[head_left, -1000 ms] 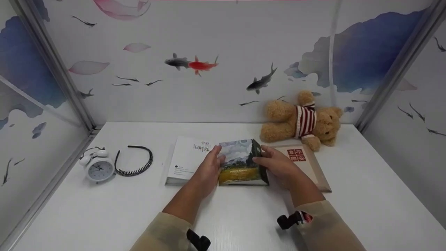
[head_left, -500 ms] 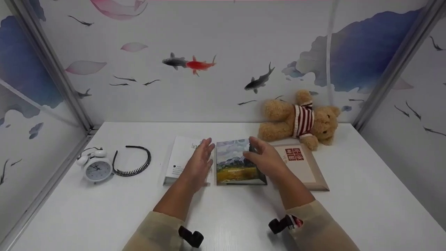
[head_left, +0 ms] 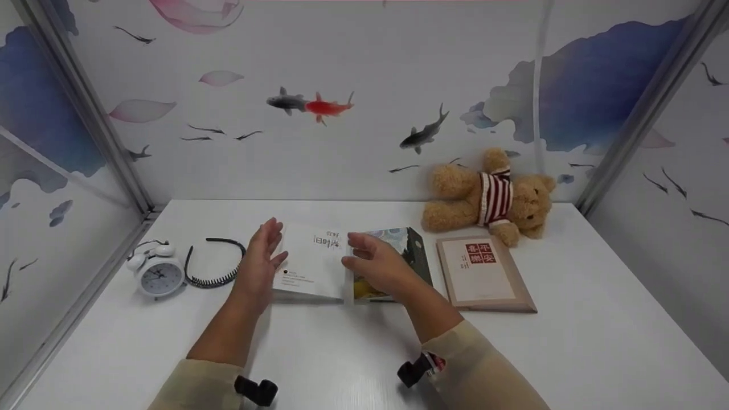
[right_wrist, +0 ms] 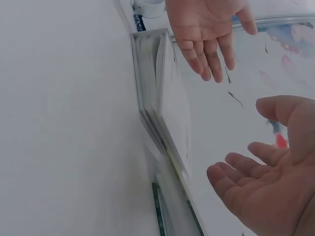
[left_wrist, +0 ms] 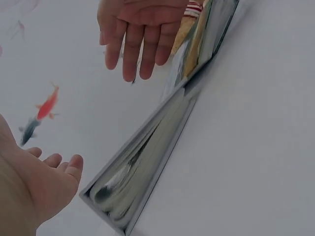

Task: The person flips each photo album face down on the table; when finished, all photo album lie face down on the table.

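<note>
A white book (head_left: 312, 263) lies flat mid-table, and a book with a painted landscape cover (head_left: 409, 249) lies against its right side. My left hand (head_left: 263, 253) hovers open just off the white book's left edge, palm facing right. My right hand (head_left: 373, 263) hovers open over the seam between the two books, fingers relaxed, holding nothing. The left wrist view shows the white book's page edges (left_wrist: 142, 172) between the left hand (left_wrist: 47, 189) and the right hand (left_wrist: 138, 34). In the right wrist view the same book (right_wrist: 165, 98) lies between the right hand (right_wrist: 258, 194) and the left hand (right_wrist: 206, 29).
A tan book with a red label (head_left: 484, 274) lies to the right, and a teddy bear in a striped shirt (head_left: 494, 196) lies behind it. A white alarm clock (head_left: 156, 276) and a black headband (head_left: 219, 263) sit at the left. Patterned walls enclose the white table (head_left: 364, 353).
Both hands let go of the painted-cover book, which now lies flat, and moved left. They now flank the white book instead.
</note>
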Tool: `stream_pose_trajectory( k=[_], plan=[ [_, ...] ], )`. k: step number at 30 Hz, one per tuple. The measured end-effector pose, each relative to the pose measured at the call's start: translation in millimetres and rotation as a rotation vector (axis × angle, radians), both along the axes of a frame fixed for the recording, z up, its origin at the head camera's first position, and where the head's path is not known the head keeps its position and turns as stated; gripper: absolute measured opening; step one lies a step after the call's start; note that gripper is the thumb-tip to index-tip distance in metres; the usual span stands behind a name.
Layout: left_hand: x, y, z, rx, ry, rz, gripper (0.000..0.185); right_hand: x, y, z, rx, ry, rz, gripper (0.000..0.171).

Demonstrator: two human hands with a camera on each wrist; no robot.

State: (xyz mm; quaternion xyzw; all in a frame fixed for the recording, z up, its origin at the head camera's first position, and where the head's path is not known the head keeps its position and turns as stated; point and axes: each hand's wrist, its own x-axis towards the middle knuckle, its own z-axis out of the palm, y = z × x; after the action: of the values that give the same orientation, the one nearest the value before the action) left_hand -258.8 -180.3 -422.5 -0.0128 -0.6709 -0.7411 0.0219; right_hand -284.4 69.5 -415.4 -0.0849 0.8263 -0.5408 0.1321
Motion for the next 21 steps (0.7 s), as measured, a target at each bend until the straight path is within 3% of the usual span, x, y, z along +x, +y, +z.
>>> stream_pose_trajectory(
  k=[7,13,21],
  plan=[
    [1.3,-22,-6.9,-0.119,-0.097,0.037,0.072,-6.1,-29,-7.0,-0.09,-0.082,-0.043,0.061],
    [-0.2,-18,-18.3,-0.167,-0.181,-0.003,0.076,-1.4,-32,-22.9,-0.199,-0.14,-0.039,0.061],
    [-3.7,-12,-23.6,-0.228,-0.3,0.012,0.076,5.2,-28,-30.2,-0.238,-0.163,0.016,0.065]
  ],
)
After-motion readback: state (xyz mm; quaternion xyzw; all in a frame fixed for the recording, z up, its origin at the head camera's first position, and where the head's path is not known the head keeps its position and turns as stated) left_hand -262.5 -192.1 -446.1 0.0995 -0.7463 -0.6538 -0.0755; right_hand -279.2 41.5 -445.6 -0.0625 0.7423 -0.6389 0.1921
